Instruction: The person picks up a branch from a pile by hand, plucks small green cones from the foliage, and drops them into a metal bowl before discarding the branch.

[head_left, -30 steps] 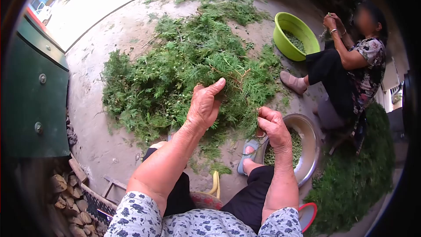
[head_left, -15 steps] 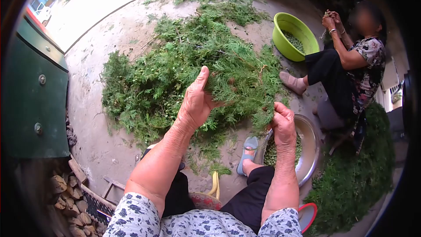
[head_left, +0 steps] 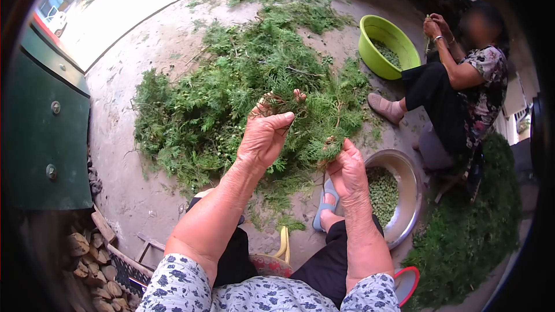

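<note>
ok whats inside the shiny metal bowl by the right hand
The metal bowl holds many small pale green pieces, perhaps cones or berries. The right hand and forearm cover its left side in the picture; anything beneath the top layer is hidden.

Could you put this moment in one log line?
left hand: touching greenery | right hand: pinching sprig | pile: on floor ahead | bowl: green bits inside | co-worker: seated at right

Between the green panel (head_left: 43, 127) at left and the heap of branches (head_left: 191, 118) in the centre, the floor (head_left: 115, 138) leaves room to pass; at lower right, the metal basin (head_left: 409, 190) stands in the way.
</note>
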Demonstrator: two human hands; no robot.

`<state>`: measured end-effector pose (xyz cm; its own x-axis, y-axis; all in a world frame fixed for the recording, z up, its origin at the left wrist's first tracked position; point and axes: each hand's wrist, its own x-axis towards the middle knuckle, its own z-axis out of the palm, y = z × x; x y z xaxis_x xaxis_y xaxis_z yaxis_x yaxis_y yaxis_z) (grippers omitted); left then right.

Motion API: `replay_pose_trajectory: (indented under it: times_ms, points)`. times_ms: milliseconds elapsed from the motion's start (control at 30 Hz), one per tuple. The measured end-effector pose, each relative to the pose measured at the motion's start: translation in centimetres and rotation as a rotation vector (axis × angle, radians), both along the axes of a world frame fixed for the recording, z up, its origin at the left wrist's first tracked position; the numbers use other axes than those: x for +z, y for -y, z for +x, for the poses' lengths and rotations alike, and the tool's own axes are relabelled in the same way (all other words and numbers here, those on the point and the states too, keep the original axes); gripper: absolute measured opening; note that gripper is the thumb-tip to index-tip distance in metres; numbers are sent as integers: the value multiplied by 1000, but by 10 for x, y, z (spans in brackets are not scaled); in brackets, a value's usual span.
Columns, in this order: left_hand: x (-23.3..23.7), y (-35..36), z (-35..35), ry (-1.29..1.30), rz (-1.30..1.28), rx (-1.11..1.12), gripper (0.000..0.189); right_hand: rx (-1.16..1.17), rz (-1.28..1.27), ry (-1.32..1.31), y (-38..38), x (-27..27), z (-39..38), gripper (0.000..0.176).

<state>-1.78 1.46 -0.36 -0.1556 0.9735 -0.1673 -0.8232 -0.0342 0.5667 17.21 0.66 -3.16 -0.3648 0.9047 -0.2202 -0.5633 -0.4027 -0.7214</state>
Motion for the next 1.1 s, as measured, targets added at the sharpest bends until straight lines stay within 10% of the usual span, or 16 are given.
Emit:
replay_pose_trajectory:
  times_ms: [267,533,1000,1100]
  points:
    - [-4,2,-2,40,-192,68,17,-122,-91,-85,6,-3,-15,22]
    - [-4,1,0,-149,-53,39,11,-98,-154,399,14,-6,-24,34]
    - [11,15,15,-636,-45,-174,7,-573,745,829,6,44,-26,11]
    - [15,18,19,-687,-53,-238,7,-499,619,793,-8,28,-14,14]
